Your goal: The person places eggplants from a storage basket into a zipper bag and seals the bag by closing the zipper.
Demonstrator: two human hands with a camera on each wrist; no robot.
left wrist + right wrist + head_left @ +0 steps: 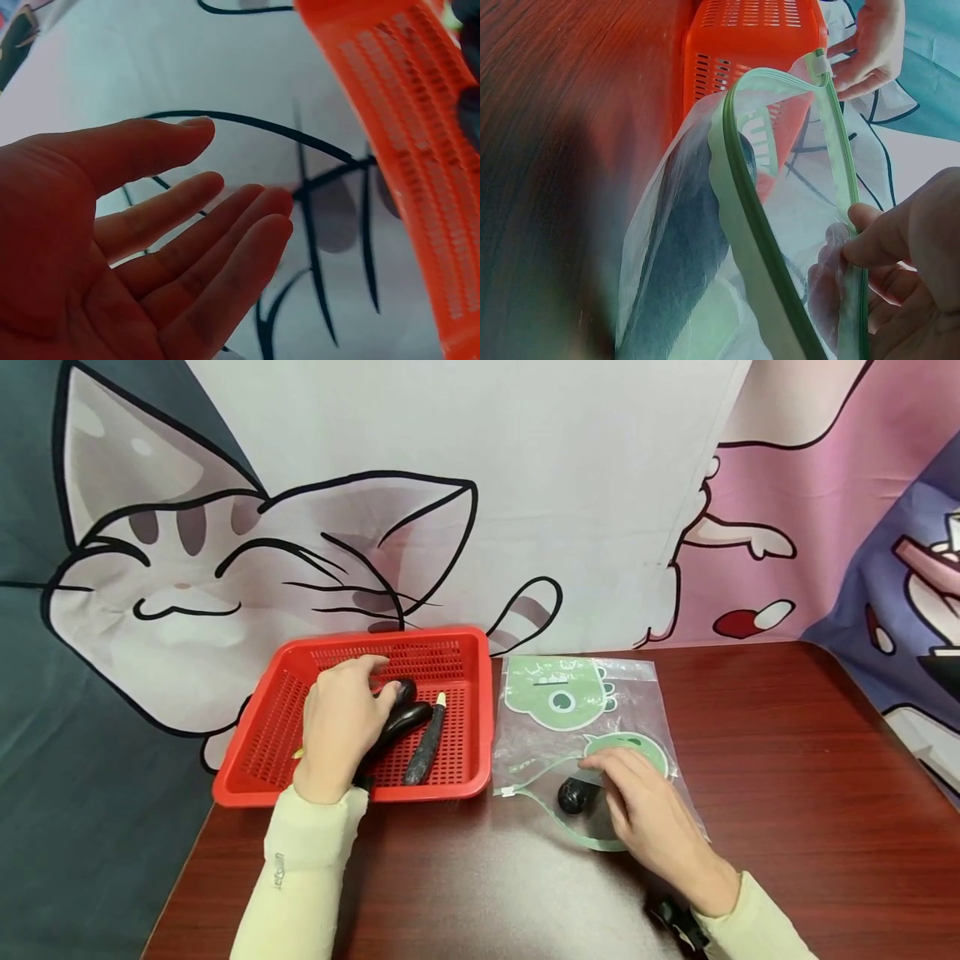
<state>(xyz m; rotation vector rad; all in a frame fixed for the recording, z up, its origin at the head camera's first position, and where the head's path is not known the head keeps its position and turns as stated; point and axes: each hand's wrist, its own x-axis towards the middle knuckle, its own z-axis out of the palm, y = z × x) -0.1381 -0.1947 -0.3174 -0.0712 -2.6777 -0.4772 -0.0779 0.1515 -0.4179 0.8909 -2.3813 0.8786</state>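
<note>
Cloth printed with a smiling cat [180,610] is hanging behind the left side of the worktop [787,760]. In front of it a red basket [431,793] is sitting, its slotted walls showing all round. The left grip [341,718] is reaching over the basket from a pale yellow sleeve [300,868]. Its thumb and fingers are standing apart, and the left wrist view is showing nothing between them. Just right of this grip, partly covered by it in the head view, glossy dark eggplants [408,720] are lying close to the thumb; whether it is touching them I cannot tell. Further right, a slimmer dark vegetable [425,747] with a pale tip is resting at a slant on the basket floor, clear of the fingers.

Beside the basket, a clear zip bag [641,710] with green cartoon prints is lying on the worktop, its green-edged mouth gaping and the white slider [508,791] sitting at the left corner. Inside, a long dark vegetable [686,232] is lying just left of the right grip [637,802], apart from its fingers. That grip is pinching the bag's edge between thumb and fingers.
</note>
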